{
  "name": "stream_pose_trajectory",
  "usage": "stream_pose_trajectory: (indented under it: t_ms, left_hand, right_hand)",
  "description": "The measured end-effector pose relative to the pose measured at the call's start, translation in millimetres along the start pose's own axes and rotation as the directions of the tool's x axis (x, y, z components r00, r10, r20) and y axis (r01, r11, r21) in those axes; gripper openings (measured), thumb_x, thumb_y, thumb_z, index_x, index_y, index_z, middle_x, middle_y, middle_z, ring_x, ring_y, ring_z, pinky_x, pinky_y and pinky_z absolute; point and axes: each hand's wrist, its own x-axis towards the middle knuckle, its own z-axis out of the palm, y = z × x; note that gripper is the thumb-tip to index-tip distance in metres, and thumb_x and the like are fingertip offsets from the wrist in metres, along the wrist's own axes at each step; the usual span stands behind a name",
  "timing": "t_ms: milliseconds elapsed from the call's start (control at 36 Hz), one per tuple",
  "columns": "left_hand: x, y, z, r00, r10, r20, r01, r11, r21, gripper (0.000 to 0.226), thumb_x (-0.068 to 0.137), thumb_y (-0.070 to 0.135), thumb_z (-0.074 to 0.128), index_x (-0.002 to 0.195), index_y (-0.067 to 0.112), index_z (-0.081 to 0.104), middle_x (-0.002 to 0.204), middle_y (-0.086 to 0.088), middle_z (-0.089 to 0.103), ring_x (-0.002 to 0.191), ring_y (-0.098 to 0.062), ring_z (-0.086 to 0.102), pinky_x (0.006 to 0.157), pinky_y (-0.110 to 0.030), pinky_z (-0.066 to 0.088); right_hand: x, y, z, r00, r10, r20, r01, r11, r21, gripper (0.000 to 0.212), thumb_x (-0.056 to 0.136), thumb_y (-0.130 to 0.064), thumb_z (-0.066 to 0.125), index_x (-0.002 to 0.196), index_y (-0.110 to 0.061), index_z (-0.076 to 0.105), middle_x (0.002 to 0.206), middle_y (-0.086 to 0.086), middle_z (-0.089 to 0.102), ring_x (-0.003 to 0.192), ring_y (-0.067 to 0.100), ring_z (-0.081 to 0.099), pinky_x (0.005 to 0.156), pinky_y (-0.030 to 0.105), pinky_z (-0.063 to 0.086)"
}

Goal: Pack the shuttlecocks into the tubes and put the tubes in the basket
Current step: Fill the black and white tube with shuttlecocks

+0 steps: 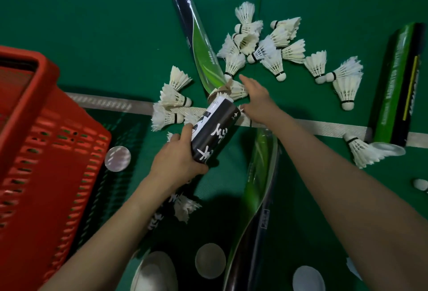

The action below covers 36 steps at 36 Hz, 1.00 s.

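Observation:
My left hand [177, 161] grips a black tube with white script [214, 129], tilted with its open mouth pointing away from me. My right hand [254, 97] reaches past that mouth with fingers spread, touching a white shuttlecock [237, 90] lying there; it holds nothing. Several white feather shuttlecocks [261, 42] lie scattered on the green floor beyond and to the left [172, 99]. A red basket [41, 142] stands at the left.
A dark-and-green tube [196, 42] lies beyond my hands, another [257, 193] between my arms, and a green-black one [398, 86] at the right. Round tube caps [117, 158] [210, 260] lie on the floor near me. A white court line [324, 127] crosses the floor.

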Motion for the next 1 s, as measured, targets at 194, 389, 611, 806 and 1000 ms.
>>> stream_pose_trajectory:
  t_ms: [194, 389, 611, 806, 1000]
  left_hand:
    - [12, -5, -11, 0.999, -0.037, -0.002, 0.037, 0.999, 0.005, 0.108, 0.059, 0.047, 0.085, 0.141, 0.029, 0.016, 0.123, -0.007, 0.049, 0.104, -0.032, 0.055, 0.087, -0.045, 0.049]
    - [13, -8, -12, 0.999, -0.053, 0.000, 0.053, 0.998, 0.023, 0.111, 0.059, 0.050, 0.084, 0.143, 0.029, 0.014, 0.126, -0.009, 0.049, 0.106, -0.034, 0.054, 0.088, -0.046, 0.049]
    - [5, -2, -7, 1.000, -0.015, 0.016, 0.014, 0.999, 0.050, 0.097, 0.065, 0.042, 0.080, 0.138, 0.027, 0.018, 0.123, -0.009, 0.048, 0.102, -0.032, 0.054, 0.085, -0.046, 0.049]
    - [-6, 9, 1, 1.000, 0.018, 0.023, -0.020, 0.996, 0.092, 0.099, 0.065, 0.038, 0.081, 0.139, 0.027, 0.016, 0.120, -0.009, 0.047, 0.097, -0.032, 0.054, 0.079, -0.043, 0.049]
    - [-26, 22, 9, 0.995, 0.095, 0.009, -0.096, 0.990, 0.104, 0.101, 0.064, 0.036, 0.081, 0.140, 0.029, 0.015, 0.115, -0.007, 0.048, 0.097, -0.030, 0.051, 0.076, -0.039, 0.047]
  right_hand:
    - [25, 10, 1, 0.997, -0.027, 0.073, 0.040, 0.981, -0.188, 0.096, 0.080, 0.015, 0.048, 0.150, -0.033, 0.001, 0.158, 0.000, 0.012, 0.145, 0.025, 0.008, 0.114, 0.050, 0.019]
    - [25, 20, 9, 0.996, -0.084, 0.033, 0.090, 0.886, -0.455, 0.063, 0.082, -0.025, 0.067, 0.137, -0.025, 0.035, 0.121, 0.012, 0.038, 0.110, 0.028, 0.036, 0.090, 0.038, 0.038]
    - [4, 38, 4, 0.981, -0.042, -0.192, -0.017, 0.955, -0.295, 0.027, 0.083, -0.006, 0.061, 0.104, -0.005, 0.045, 0.106, 0.013, 0.049, 0.091, 0.026, 0.048, 0.068, 0.033, 0.035]
    - [-31, 38, -26, 0.932, -0.159, -0.326, 0.115, 0.982, -0.148, 0.085, 0.079, -0.008, 0.064, 0.147, -0.030, 0.017, 0.104, 0.008, 0.036, 0.087, 0.023, 0.044, 0.074, 0.029, 0.037]
    - [-91, 33, -39, 0.894, -0.166, -0.416, 0.220, 0.972, 0.085, 0.047, 0.079, -0.014, 0.068, 0.118, -0.020, 0.043, 0.110, 0.008, 0.040, 0.087, 0.018, 0.050, 0.072, 0.033, 0.051]
